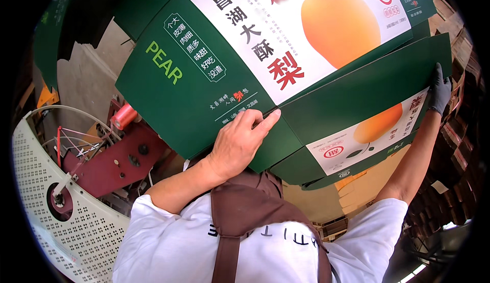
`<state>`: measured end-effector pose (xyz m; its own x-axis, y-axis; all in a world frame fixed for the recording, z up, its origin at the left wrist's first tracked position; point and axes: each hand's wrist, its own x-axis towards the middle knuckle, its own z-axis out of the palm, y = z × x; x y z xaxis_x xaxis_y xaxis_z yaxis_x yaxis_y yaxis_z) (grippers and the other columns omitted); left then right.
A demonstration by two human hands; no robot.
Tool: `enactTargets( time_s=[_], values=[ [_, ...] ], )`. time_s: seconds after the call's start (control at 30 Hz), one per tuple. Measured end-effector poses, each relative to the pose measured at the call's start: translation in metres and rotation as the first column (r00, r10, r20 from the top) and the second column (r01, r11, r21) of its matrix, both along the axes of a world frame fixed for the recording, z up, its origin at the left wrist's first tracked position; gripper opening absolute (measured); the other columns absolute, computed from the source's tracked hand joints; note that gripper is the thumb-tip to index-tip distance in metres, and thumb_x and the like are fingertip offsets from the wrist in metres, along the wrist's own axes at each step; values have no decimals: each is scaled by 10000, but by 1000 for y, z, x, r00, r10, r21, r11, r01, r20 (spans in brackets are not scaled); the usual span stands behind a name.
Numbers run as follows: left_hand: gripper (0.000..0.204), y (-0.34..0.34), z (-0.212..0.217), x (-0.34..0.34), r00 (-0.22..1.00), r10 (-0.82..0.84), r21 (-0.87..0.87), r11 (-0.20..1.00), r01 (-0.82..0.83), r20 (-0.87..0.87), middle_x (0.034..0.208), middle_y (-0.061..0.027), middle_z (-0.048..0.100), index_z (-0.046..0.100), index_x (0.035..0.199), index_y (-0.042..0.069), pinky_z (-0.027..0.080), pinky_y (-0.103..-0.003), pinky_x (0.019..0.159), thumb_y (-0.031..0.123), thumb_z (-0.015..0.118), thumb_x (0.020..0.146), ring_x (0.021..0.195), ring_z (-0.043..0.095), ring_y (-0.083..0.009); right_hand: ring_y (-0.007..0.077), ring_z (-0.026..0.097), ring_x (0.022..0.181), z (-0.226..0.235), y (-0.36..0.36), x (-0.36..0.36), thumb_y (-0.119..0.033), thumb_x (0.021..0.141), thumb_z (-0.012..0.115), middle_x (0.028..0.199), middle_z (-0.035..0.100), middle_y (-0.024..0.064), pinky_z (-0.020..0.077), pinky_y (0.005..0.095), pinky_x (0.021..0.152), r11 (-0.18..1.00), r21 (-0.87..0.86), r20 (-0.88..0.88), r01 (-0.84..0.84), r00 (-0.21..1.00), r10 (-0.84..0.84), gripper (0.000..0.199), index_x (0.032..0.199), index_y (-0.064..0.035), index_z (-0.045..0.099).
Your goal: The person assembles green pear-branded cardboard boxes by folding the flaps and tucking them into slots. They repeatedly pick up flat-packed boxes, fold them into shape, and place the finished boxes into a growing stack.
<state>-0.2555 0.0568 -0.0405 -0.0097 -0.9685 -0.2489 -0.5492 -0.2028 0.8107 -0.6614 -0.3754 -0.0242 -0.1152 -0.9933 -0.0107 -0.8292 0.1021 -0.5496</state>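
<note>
A large green cardboard box [326,104], printed with a yellow pear on white panels, is spread out in front of me, partly folded along its creases. My left hand [237,142] is bare and grips the near edge beside a crease, its thumb pressed on the green side and the fingers curled. My right hand [440,91], in a dark grey glove, clasps the right edge of the lower panel with its arm stretched out. Some of its fingers are hidden behind the board. Below the crease, a second pear-printed panel hangs at an angle toward me.
At the left stands a machine with a perforated pale guard [66,216], a dark red arm [109,165] and a pink-red spool [124,116]. Stacked brown cardboard [449,181] fills the right side. More green board [53,33] shows at the upper left.
</note>
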Motion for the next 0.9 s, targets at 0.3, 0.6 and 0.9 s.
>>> enactTargets(
  time_s=[0.3, 0.6, 0.9],
  values=[
    [510, -2, -6, -1, 1000, 13, -26, 1000, -13, 19, 928, -63, 531, 634, 1304, 116, 531, -347, 615, -6, 698, 813, 788, 595, -222, 139, 649, 944, -2, -5, -7, -465, 881, 736, 1088, 718, 71, 479, 261, 858, 999, 51, -71, 11, 997, -7, 583, 1178, 35, 685],
    [475, -4, -5, 1, 1000, 4, -15, 1000, -4, 19, 920, -55, 530, 653, 1278, 106, 530, -338, 614, 12, 705, 816, 763, 598, -214, 131, 631, 892, -7, -16, -27, -500, 877, 731, 1037, 710, 60, 474, 258, 807, 994, 105, -76, 30, 997, -22, 608, 1164, 34, 690],
    [487, -7, -7, 3, 1000, -1, -8, 1000, 1, 8, 921, -52, 530, 645, 1287, 99, 528, -328, 616, 12, 706, 812, 765, 598, -205, 131, 631, 892, -4, -5, -2, -481, 879, 735, 1045, 714, 62, 477, 257, 805, 998, 48, -159, 27, 987, -19, 591, 1183, 25, 691]
  ],
)
